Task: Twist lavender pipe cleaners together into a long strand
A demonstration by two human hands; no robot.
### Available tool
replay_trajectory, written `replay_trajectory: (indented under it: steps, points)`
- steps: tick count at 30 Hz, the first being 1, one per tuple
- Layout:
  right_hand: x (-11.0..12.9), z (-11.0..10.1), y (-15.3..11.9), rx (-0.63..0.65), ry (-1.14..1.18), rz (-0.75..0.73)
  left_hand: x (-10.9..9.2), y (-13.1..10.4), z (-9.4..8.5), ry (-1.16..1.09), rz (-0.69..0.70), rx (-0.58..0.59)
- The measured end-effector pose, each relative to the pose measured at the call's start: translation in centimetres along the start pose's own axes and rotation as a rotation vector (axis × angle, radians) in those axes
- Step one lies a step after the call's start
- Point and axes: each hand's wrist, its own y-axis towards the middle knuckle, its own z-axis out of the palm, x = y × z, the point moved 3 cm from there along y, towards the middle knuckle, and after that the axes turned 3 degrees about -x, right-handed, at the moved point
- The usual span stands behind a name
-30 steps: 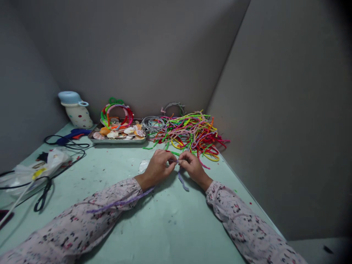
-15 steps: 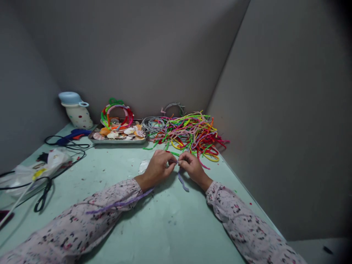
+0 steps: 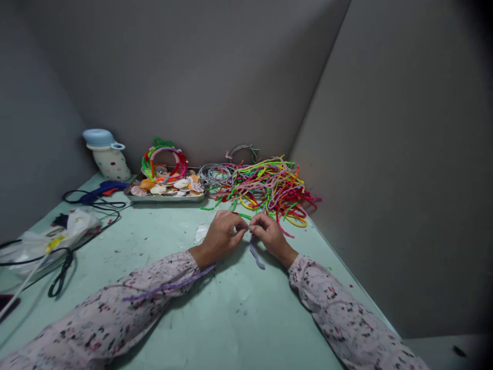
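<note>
My left hand (image 3: pixel 222 234) and my right hand (image 3: pixel 270 236) meet fingertip to fingertip over the middle of the table, both closed in a pinch. Between them they grip a purple pipe cleaner (image 3: pixel 257 256). One short end of it hangs below my right fingers. A long purple length runs from under my left wrist across the left sleeve; my hand hides how the two parts join. Just behind my hands lies a tangled pile of colourful pipe cleaners (image 3: pixel 265 185), with a green one reaching close to my fingers.
A metal tray (image 3: pixel 169 199) of shells with fuzzy hoops (image 3: pixel 164 159) stands at the back, beside coiled grey wire (image 3: pixel 215 174). Far left are a bottle (image 3: pixel 110 159), black cables (image 3: pixel 61 277) and a plastic bag (image 3: pixel 77 223). Grey partitions enclose the table's back and right.
</note>
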Motion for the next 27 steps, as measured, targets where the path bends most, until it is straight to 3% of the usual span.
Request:
replay_trajectory:
  steps: [9,19,23,27]
  points:
    - [0.3,0.0,0.0,0.005,-0.017,-0.024,-0.1,-0.1,-0.1,0.002,0.015,-0.017]
    - [0.0,-0.1,0.0,-0.055,-0.051,-0.057,0.4,0.3,0.0,-0.128,-0.119,0.027]
    - [-0.4,-0.4,0.1,-0.119,-0.068,-0.05,0.7,0.4,-0.5,-0.147,-0.176,-0.061]
    - [-0.5,-0.8,0.2,-0.195,-0.03,-0.054,2.5,0.2,-0.4,-0.103,-0.31,-0.206]
